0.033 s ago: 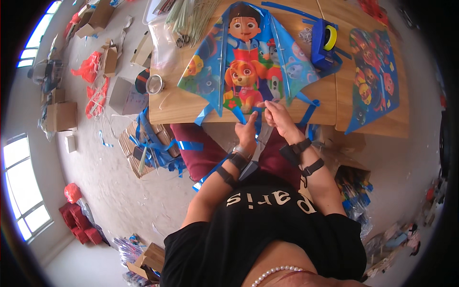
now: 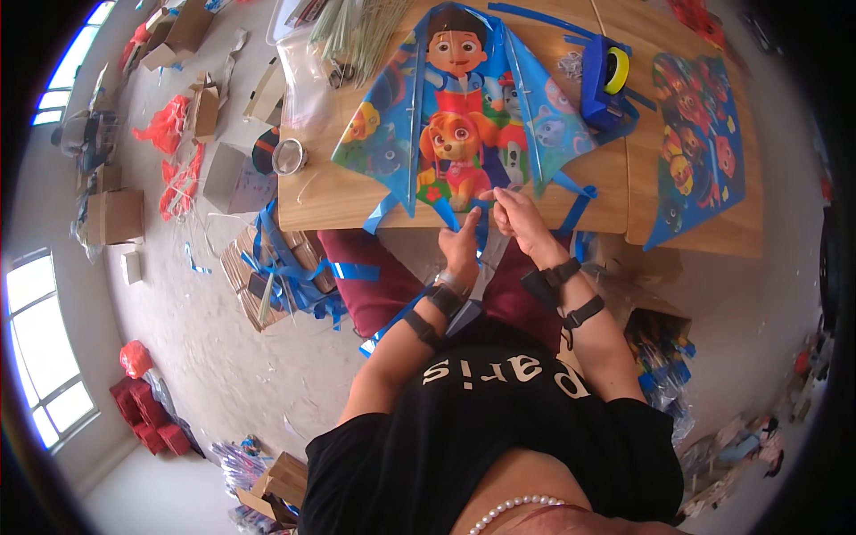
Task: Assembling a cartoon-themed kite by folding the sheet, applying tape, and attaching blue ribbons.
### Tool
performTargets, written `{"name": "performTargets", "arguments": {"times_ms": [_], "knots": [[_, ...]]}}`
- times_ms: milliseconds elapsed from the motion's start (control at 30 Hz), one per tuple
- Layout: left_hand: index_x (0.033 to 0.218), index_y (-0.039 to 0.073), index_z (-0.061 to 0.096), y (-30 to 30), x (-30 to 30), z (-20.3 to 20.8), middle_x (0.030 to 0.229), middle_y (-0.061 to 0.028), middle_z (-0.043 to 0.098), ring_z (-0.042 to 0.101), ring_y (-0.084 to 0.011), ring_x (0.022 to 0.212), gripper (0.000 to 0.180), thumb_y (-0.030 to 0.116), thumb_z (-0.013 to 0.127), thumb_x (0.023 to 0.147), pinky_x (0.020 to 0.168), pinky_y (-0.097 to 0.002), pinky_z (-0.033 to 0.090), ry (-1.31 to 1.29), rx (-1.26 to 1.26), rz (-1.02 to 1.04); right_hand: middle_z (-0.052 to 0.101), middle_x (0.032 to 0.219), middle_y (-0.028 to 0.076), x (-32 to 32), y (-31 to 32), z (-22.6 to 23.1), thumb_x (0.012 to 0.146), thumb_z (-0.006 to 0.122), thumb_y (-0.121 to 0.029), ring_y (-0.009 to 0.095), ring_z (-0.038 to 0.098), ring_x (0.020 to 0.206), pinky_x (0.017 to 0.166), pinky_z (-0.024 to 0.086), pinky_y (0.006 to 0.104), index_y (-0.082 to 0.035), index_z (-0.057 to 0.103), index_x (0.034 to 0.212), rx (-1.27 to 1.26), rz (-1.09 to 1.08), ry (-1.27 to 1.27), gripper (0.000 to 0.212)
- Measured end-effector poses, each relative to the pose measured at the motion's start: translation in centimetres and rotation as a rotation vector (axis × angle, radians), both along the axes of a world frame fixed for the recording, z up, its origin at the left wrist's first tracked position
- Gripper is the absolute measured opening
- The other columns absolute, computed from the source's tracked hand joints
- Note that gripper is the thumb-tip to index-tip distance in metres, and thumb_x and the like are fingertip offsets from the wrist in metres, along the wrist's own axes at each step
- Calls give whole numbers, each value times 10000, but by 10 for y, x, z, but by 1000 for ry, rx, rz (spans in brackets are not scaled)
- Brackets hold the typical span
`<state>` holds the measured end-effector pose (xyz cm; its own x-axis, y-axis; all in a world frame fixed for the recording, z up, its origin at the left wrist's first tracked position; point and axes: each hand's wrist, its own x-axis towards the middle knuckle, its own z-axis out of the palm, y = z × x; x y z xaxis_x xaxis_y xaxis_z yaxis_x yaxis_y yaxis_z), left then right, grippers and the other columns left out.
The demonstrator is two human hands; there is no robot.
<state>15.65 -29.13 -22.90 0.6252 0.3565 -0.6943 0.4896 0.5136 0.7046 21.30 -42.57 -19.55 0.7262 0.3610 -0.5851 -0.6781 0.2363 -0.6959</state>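
A blue cartoon-printed kite [image 2: 459, 134] lies on the wooden table [image 2: 325, 201], its lower edge toward me. Blue ribbon tails [image 2: 578, 209] hang from its lower corners and middle. At the middle of that edge, just past the table's front, my left hand [image 2: 459, 248] is closed on a blue ribbon [image 2: 481, 234], thumb pointing up. My right hand [image 2: 520, 219] sits close beside it, fingers pinched at the upper part of the same ribbon. The exact spot where the fingertips meet the ribbon is partly hidden.
A blue tape dispenser [image 2: 599, 89] with a yellow roll stands right of the kite. Another printed kite [image 2: 700, 147] lies at the far right. A tape roll [image 2: 288, 157] sits at the table's left edge. Thin sticks [image 2: 366, 31] lie behind. Cardboard with blue ribbons [image 2: 285, 276] is on the floor.
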Motion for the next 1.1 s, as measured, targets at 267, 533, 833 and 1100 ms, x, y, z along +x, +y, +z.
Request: {"name": "performTargets", "arguments": {"times_ms": [267,533,833,1100], "knots": [[733,122,557,1,0,-4,644,47,535,474,-64,502,375,289,882,815,447,-263,353,2,3,4,442,633,-73,0,6,-7,1108,441,-305,22,358,484,430,261,213,-51,663,1156,-142,20,-69,341],[730,136,576,0,1,-6,631,56,522,454,-58,489,342,276,871,830,442,-252,341,0,19,9,459,596,-54,-1,14,-12,1111,446,-284,29,376,475,433,284,227,-64,670,1143,-353,43,-271,316],[737,138,572,3,-2,-5,621,63,506,448,-60,490,345,284,868,838,450,-254,340,-12,1,-18,466,572,-37,-2,15,-12,1113,445,-268,39,411,464,436,305,232,-46,679,1124,-380,48,-352,323],[707,194,522,3,3,14,599,99,427,369,-37,466,378,303,851,858,443,-240,256,-7,-180,14,501,587,-16,-2,14,-19,1110,432,-232,57,447,469,458,345,247,-16,694,1100,-437,30,-418,340]]}}
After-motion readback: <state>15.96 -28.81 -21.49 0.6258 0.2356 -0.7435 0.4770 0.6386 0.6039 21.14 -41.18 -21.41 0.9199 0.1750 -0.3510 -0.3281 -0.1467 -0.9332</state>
